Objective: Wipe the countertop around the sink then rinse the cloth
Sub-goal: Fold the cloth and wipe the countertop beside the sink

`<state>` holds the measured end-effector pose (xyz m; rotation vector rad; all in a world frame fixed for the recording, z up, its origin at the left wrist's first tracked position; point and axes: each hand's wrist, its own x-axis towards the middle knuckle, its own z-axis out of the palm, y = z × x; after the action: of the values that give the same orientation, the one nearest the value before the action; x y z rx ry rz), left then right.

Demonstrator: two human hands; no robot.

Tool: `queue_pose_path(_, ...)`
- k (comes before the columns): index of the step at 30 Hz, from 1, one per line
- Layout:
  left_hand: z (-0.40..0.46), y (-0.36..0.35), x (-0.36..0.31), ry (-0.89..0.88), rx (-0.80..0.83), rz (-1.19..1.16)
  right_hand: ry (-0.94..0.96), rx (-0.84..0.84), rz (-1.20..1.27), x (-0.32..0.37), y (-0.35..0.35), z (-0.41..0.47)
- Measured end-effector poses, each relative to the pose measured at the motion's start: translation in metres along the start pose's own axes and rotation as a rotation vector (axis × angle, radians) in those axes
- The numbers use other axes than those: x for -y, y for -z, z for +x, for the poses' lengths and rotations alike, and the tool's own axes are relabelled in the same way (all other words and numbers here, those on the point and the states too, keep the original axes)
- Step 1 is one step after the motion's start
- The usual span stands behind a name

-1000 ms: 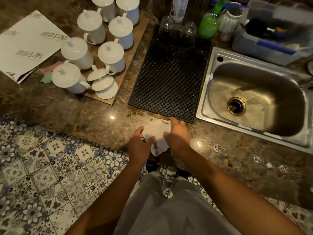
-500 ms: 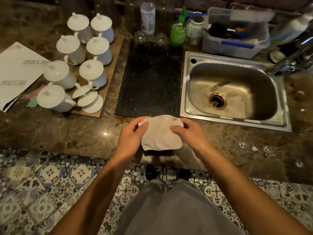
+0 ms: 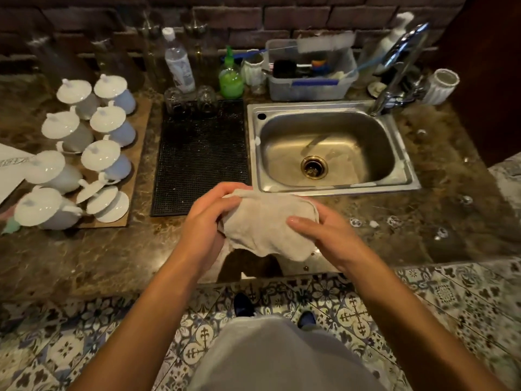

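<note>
Beneath both hands runs a dark brown marble countertop [image 3: 84,258], glossy and dimly lit. Its near edge meets a patterned tile floor [image 3: 64,342] below the forearms. Behind the counter, well beyond the hands, stands a dark brick wall [image 3: 282,21].

Just ahead of the right hand [image 3: 329,241] sits a stainless steel sink [image 3: 332,182] with a brass-coloured drain [image 3: 313,167] at the middle of the basin. A chrome faucet [image 3: 394,69] rises at the sink's far right corner. Soap-bubble spots [image 3: 394,221] lie on the counter to the right of the right hand.

Ahead of the left hand [image 3: 205,224] lies a black drying mat [image 3: 201,153], touching the sink's left rim. Two upturned glasses [image 3: 191,100] stand on the mat's far end. Left of the left hand, a brown board [image 3: 138,153] carries lidded white cups [image 3: 104,153]. Beyond the mat stand a clear water bottle [image 3: 179,63] and a green soap dispenser [image 3: 230,76]; a plastic bin [image 3: 310,77] of brushes sits behind the sink.

A beige cloth [image 3: 265,224] is held between the two hands, raised above the counter's front edge and near the sink's front rim. The left hand is closed around the cloth's left end, fingers curled over its top edge. The right hand grips the right end, thumb pressed on the upper face, fingers hidden beneath. The cloth's lower edge hangs loose between the wrists.
</note>
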<state>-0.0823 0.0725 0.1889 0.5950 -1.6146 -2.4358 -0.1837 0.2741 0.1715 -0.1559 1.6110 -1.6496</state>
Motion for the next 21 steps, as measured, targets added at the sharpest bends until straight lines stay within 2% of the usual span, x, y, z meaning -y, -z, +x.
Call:
queue_pose_path(5, -0.013, -0.046, 0.023, 0.047, 0.034, 0.012, -0.025, 0.012, 0.04, -0.016, 0.037, -0.027)
queue_pose_path(12, -0.033, -0.099, 0.069, 0.099, -0.121, 0.042, 0.018, 0.025, 0.144, -0.032, 0.103, -0.066)
queue_pose_path(17, -0.048, -0.128, 0.101, 0.205, -0.212, 0.015, -0.027, -0.017, 0.187, -0.043, 0.133, -0.079)
queue_pose_path(21, -0.06, -0.138, 0.117, 0.328, -0.166, -0.061, -0.045, 0.006, 0.273, -0.047, 0.14, -0.079)
